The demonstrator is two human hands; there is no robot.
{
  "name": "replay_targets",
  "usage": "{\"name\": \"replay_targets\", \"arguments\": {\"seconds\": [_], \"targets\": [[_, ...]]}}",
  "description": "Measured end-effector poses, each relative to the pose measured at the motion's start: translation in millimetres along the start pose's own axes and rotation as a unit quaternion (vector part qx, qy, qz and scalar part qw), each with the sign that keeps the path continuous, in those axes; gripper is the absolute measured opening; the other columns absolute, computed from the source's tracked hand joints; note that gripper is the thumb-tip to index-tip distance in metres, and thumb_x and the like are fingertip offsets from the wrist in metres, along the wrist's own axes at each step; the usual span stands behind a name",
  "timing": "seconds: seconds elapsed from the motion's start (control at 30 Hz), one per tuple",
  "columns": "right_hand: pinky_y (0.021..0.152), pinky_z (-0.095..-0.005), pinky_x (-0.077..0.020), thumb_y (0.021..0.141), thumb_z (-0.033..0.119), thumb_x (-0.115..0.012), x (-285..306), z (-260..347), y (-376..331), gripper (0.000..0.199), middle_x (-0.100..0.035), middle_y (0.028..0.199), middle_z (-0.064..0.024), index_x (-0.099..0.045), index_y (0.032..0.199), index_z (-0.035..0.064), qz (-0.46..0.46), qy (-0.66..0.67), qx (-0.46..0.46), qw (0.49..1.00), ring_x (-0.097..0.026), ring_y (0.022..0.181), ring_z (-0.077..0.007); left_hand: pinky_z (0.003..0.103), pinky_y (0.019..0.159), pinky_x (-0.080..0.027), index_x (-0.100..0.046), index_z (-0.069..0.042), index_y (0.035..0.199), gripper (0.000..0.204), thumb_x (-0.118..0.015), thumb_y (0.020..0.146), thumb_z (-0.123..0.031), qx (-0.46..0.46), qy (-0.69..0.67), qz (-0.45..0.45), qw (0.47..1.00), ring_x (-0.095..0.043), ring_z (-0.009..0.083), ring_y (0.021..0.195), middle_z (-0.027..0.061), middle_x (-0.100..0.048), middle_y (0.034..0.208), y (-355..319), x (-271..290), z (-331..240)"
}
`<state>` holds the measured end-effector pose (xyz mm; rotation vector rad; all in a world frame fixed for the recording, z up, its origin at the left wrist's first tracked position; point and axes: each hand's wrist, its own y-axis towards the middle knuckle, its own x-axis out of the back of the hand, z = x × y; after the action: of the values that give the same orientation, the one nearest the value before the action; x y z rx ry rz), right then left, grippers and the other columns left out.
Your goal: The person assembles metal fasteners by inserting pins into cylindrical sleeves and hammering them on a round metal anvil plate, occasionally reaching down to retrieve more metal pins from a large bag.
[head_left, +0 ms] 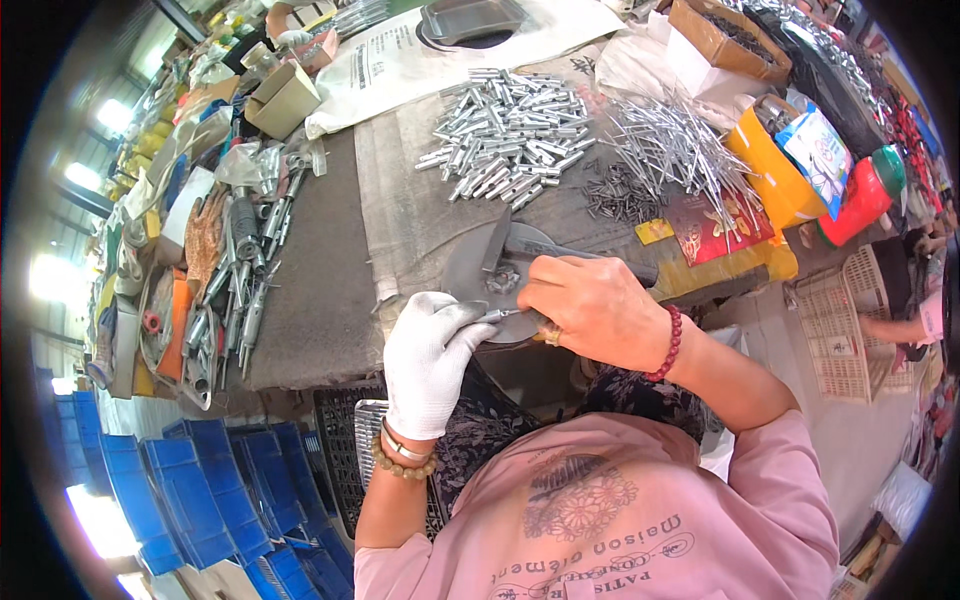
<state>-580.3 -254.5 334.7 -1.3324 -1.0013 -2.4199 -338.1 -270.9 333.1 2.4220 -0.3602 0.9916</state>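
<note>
My left hand [430, 355], in a white knitted glove, is closed in a pinch on a short silvery metal tube [490, 316] above the table's near edge. Bare, with a red bead bracelet at the wrist, my right hand [590, 305] pinches at the tube's right end. Whatever its fingertips hold there is too small and covered to name. Just beyond both hands lies a round grey metal plate [462, 275]. On it rests what looks like a hammer [497, 240], its handle running right behind my right hand. A large pile of similar metal tubes [510, 130] is farther back.
Long thin metal rods [670, 150] lie back right, beside small dark screws [622, 190]. A yellow box [765, 165] and a red bottle [860, 205] stand at the right. Metal tools [250, 250] crowd the left side. Blue bins [190, 490] are below left.
</note>
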Motion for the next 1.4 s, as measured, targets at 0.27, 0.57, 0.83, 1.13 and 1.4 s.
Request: {"name": "replay_targets", "arguments": {"seconds": [0.27, 0.57, 0.83, 1.13, 1.4], "targets": [[0.072, -0.0402, -0.0581, 0.081, 0.011, -0.073, -4, -4, 0, 0.013, -0.059, 0.095, -0.0074, -0.063, 0.089, 0.0085, -0.015, -0.009, 0.007, 1.000, -0.069, 0.088, -0.0270, 0.037, 0.084, -0.055, -0.079, -0.004, 0.101, 0.019, -0.081, 0.083, -0.006, -0.004, 0.010, -0.011, 1.000, -0.069, 0.0288, 0.093, 0.0122, -0.070, 0.097, 1, 0, -5], [0.071, -0.0405, -0.0579, 0.081, 0.010, -0.072, -6, -8, 2, 0.013, -0.059, 0.095, -0.0074, -0.063, 0.090, 0.0087, -0.012, -0.002, 0.012, 1.000, -0.069, 0.087, -0.0275, 0.036, 0.083, -0.055, -0.079, -0.004, 0.101, 0.016, -0.080, 0.085, -0.005, -0.015, 0.035, -0.003, 0.999, -0.069, 0.0282, 0.092, 0.0117, -0.069, 0.097, 4, 2, -6], [0.072, -0.0382, -0.0585, 0.084, 0.010, -0.069, -8, -5, 7, 0.012, -0.058, 0.095, -0.0058, -0.065, 0.095, 0.0094, 0.016, -0.034, 0.024, 0.999, -0.069, 0.085, -0.0255, 0.036, 0.079, -0.055, -0.081, -0.008, 0.102, 0.019, -0.080, 0.084, -0.005, -0.059, 0.019, -0.001, 0.998, -0.067, 0.0266, 0.089, 0.0098, -0.068, 0.094, 6, -3, 5], [0.077, -0.0399, -0.0586, 0.081, 0.005, -0.073, 37, -30, -37, 0.022, -0.068, 0.097, -0.0087, -0.074, 0.103, 0.0104, -0.151, -0.070, -0.164, 0.972, -0.072, 0.090, -0.0285, 0.037, 0.080, -0.054, -0.079, -0.005, 0.101, 0.020, -0.084, 0.081, -0.004, -0.037, 0.009, 0.004, 0.999, -0.067, 0.0277, 0.088, 0.0101, -0.066, 0.094, 4, 0, 5], [0.078, -0.0405, -0.0573, 0.080, 0.001, -0.073, 70, -81, -76, 0.021, -0.069, 0.097, -0.0094, -0.076, 0.100, 0.0089, -0.121, -0.112, -0.286, 0.944, -0.071, 0.092, -0.0314, 0.037, 0.081, -0.054, -0.079, -0.004, 0.101, 0.021, -0.084, 0.080, -0.004, -0.030, -0.006, 0.001, 1.000, -0.067, 0.0284, 0.089, 0.0109, -0.067, 0.095, 5, -4, 5]]}}
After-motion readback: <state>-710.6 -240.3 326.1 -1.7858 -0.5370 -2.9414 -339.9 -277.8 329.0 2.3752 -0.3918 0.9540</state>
